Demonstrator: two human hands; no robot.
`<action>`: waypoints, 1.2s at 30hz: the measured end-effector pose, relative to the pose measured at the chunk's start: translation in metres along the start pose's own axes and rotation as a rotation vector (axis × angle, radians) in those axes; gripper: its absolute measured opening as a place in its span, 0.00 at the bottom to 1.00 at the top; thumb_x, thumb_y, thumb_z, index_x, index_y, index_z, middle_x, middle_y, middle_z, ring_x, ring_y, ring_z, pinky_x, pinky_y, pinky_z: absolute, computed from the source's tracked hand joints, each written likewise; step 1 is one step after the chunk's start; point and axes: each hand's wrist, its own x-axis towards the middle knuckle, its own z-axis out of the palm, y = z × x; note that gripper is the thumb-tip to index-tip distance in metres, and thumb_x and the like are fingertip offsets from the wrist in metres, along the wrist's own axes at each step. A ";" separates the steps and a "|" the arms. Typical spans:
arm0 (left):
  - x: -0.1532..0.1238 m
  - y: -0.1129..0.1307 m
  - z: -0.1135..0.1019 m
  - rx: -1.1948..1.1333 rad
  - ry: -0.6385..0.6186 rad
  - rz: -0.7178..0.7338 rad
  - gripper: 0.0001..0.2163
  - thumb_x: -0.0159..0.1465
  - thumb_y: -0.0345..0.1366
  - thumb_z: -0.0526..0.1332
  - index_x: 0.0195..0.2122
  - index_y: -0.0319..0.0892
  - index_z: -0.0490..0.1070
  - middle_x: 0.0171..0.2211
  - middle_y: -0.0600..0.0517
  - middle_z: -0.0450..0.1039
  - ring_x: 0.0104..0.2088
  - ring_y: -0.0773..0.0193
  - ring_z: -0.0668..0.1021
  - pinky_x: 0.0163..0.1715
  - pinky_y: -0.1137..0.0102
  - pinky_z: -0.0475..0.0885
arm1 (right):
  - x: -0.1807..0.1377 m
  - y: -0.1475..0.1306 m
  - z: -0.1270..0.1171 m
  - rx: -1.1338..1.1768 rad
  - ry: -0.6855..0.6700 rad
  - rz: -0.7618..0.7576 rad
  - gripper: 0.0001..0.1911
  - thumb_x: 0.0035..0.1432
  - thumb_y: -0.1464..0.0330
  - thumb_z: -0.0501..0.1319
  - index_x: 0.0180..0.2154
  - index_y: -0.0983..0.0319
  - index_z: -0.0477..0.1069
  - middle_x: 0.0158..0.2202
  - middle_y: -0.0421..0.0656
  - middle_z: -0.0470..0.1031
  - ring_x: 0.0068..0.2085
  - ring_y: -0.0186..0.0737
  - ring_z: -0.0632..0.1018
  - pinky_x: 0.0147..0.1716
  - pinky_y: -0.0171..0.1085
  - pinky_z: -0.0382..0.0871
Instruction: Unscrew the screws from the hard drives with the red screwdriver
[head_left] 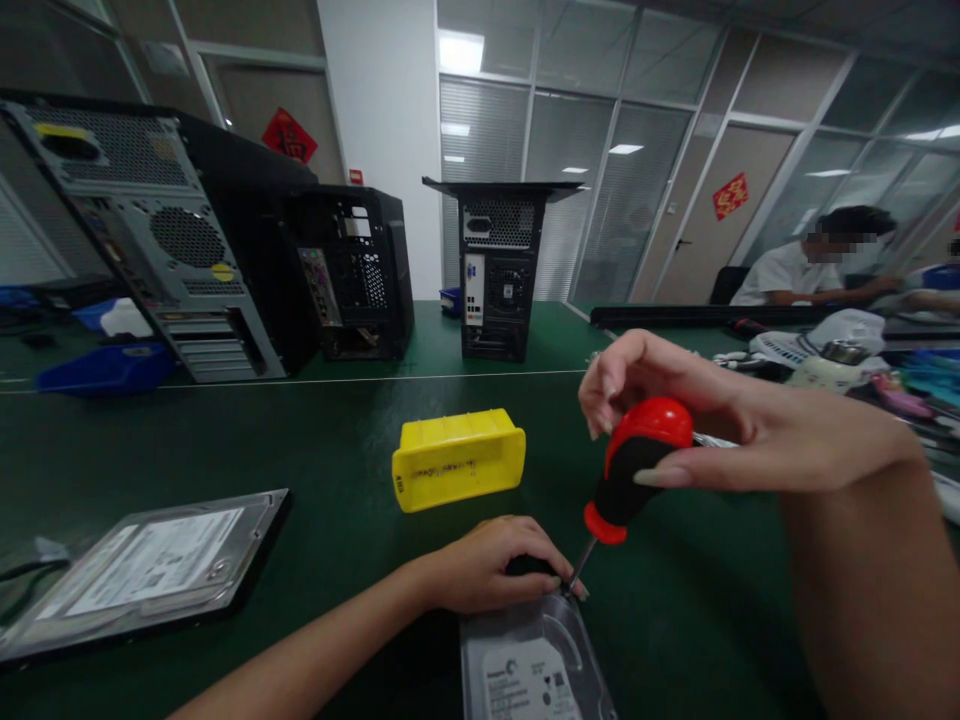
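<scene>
Yellow plastic bin (457, 458) sat on the green table (300, 450), its opening out of sight, contents hidden, hard drive (532, 670) just in front of it at the near edge, left hand (487, 575) curled over and holding the drive's far end, right hand (727, 430) clenched around a red-and-black screwdriver (634, 470), wrist bent, its tip touching the drive's corner, second hard drive (142, 570) well apart to the left.

— What is the left hand (491, 575) covering?
— It's hiding the drive's (536, 665) far end and the screwdriver (637, 470) tip, just before the bin (457, 458).
— And the drive's near end?
— The picture's edge is cutting it off.
</scene>
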 end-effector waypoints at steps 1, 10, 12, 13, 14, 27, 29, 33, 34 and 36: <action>0.000 0.000 0.000 -0.001 -0.003 0.001 0.11 0.67 0.33 0.55 0.47 0.44 0.74 0.45 0.50 0.77 0.46 0.60 0.75 0.50 0.66 0.66 | -0.001 0.000 -0.001 0.046 -0.009 0.000 0.19 0.59 0.73 0.60 0.48 0.53 0.57 0.44 0.40 0.63 0.45 0.34 0.70 0.43 0.32 0.70; 0.000 0.000 0.000 -0.003 0.002 -0.005 0.11 0.67 0.33 0.55 0.48 0.43 0.74 0.45 0.48 0.77 0.47 0.60 0.74 0.50 0.67 0.65 | 0.010 0.009 0.004 0.320 -0.091 -0.072 0.12 0.59 0.72 0.61 0.45 0.62 0.63 0.37 0.41 0.68 0.41 0.36 0.72 0.39 0.39 0.69; 0.000 0.000 0.001 -0.005 0.007 -0.001 0.11 0.67 0.32 0.56 0.47 0.41 0.74 0.44 0.48 0.77 0.47 0.60 0.75 0.50 0.67 0.65 | 0.015 0.012 0.008 0.392 -0.101 -0.107 0.13 0.56 0.72 0.65 0.42 0.62 0.65 0.30 0.38 0.68 0.35 0.34 0.72 0.35 0.36 0.68; 0.000 0.000 0.001 -0.008 0.008 0.001 0.11 0.67 0.32 0.56 0.46 0.41 0.75 0.44 0.48 0.77 0.47 0.60 0.75 0.51 0.68 0.65 | 0.017 0.013 0.010 0.419 -0.100 -0.120 0.12 0.55 0.72 0.65 0.41 0.62 0.65 0.28 0.37 0.67 0.32 0.32 0.71 0.33 0.35 0.67; 0.000 0.000 0.001 -0.010 0.010 0.004 0.11 0.67 0.32 0.55 0.46 0.41 0.75 0.44 0.48 0.77 0.47 0.61 0.75 0.51 0.68 0.65 | 0.019 0.013 0.012 0.432 -0.096 -0.128 0.11 0.57 0.72 0.64 0.41 0.62 0.65 0.26 0.35 0.67 0.29 0.30 0.70 0.31 0.34 0.67; -0.001 -0.001 0.001 -0.029 0.033 -0.001 0.09 0.67 0.34 0.57 0.44 0.43 0.75 0.43 0.49 0.77 0.45 0.61 0.75 0.49 0.66 0.67 | -0.004 -0.001 -0.002 -0.071 0.033 0.138 0.21 0.56 0.70 0.64 0.48 0.53 0.58 0.40 0.39 0.65 0.39 0.36 0.73 0.35 0.31 0.74; 0.000 0.000 0.001 -0.035 0.036 0.000 0.09 0.67 0.35 0.57 0.44 0.42 0.75 0.43 0.48 0.77 0.45 0.60 0.76 0.49 0.67 0.67 | -0.002 0.002 -0.001 -0.007 0.069 0.128 0.21 0.54 0.72 0.66 0.45 0.54 0.59 0.39 0.37 0.65 0.38 0.33 0.72 0.35 0.29 0.74; 0.001 0.003 0.000 -0.048 0.040 -0.001 0.10 0.67 0.35 0.57 0.43 0.40 0.75 0.42 0.47 0.78 0.44 0.60 0.76 0.49 0.67 0.67 | 0.011 0.007 0.003 0.180 0.083 0.080 0.21 0.51 0.74 0.68 0.41 0.57 0.59 0.37 0.35 0.68 0.39 0.31 0.73 0.37 0.30 0.74; 0.001 0.003 0.000 -0.052 0.038 -0.001 0.10 0.67 0.34 0.56 0.43 0.40 0.75 0.42 0.47 0.78 0.44 0.60 0.76 0.49 0.67 0.66 | 0.015 0.008 0.004 0.220 0.082 0.067 0.20 0.51 0.75 0.68 0.40 0.58 0.59 0.37 0.36 0.69 0.40 0.31 0.74 0.38 0.32 0.73; 0.001 0.004 0.000 -0.061 0.027 0.001 0.10 0.67 0.33 0.56 0.44 0.40 0.75 0.43 0.48 0.78 0.45 0.61 0.76 0.51 0.67 0.66 | 0.023 0.010 0.008 0.288 0.068 0.020 0.18 0.53 0.76 0.66 0.40 0.60 0.59 0.38 0.38 0.70 0.42 0.32 0.74 0.41 0.34 0.73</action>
